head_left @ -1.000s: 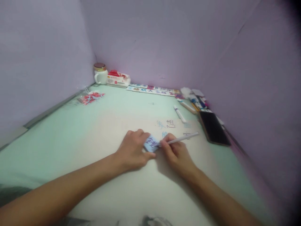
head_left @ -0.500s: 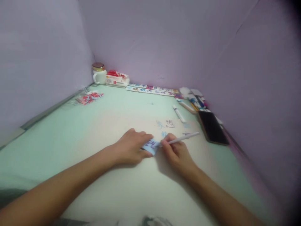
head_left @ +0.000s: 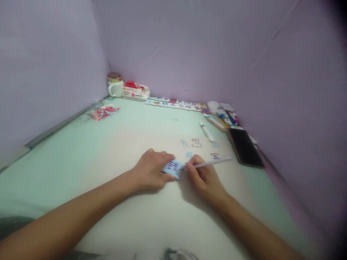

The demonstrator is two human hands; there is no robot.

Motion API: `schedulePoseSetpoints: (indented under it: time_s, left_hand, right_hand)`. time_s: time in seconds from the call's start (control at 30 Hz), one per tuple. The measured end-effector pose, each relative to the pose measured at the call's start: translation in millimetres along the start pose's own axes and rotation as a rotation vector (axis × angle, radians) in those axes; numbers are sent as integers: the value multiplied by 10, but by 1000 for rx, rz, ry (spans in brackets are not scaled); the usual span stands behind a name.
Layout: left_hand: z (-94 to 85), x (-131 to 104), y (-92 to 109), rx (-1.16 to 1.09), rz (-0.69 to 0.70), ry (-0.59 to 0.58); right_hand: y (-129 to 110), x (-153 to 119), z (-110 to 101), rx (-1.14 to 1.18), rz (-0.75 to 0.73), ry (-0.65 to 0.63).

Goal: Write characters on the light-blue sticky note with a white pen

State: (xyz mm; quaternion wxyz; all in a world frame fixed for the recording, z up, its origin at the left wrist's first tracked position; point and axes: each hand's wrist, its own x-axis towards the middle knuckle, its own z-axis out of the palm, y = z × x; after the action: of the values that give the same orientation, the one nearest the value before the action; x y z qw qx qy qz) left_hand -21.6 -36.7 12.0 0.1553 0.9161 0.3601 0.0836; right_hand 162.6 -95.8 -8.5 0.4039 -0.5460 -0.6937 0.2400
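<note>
Here's the left hand (head_left: 151,172), fingers and thumb fairly narrow around a small blue card (head_left: 172,169), gripping it by opposite edges and leaving its purple writing showing between them. Just beside those fingertips comes the right hand (head_left: 204,177), fingers closed round a slim white pen (head_left: 213,162), its tip down at the card's right end; whether it touches, I can't tell. That card sits right between the two hands, low over the table (head_left: 130,220); how flat it lies is hard to say. It looks light and fairly stiff, likely to slide or swivel under a push, so the edges are the place to hold, well off any ink that might smear. The pen looks light, rigid and perhaps a little slick, best pinched near the tip, just where these fingers have it. Beyond the right fingers lie more characters (head_left: 195,143) and a loose marker (head_left: 206,131); off to their right, a dark phone (head_left: 245,148).
</note>
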Motion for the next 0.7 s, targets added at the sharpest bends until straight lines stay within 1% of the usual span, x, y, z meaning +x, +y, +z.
schedulePoseSetpoints:
  time_s: [0.23, 0.43, 0.6, 0.7]
  left_hand:
    - [27, -17, 17, -12, -33, 44]
    - [97, -13, 13, -10, -68, 105]
    - [120, -44, 92, 42, -108, 157]
    - [87, -90, 108, 73, -55, 219]
  right_hand:
    - [12, -16, 24, 33, 6, 14]
    - [11, -7, 54, 27, -6, 63]
    - [-18, 21, 59, -15, 53, 83]
    - [-30, 29, 55, -31, 75, 73]
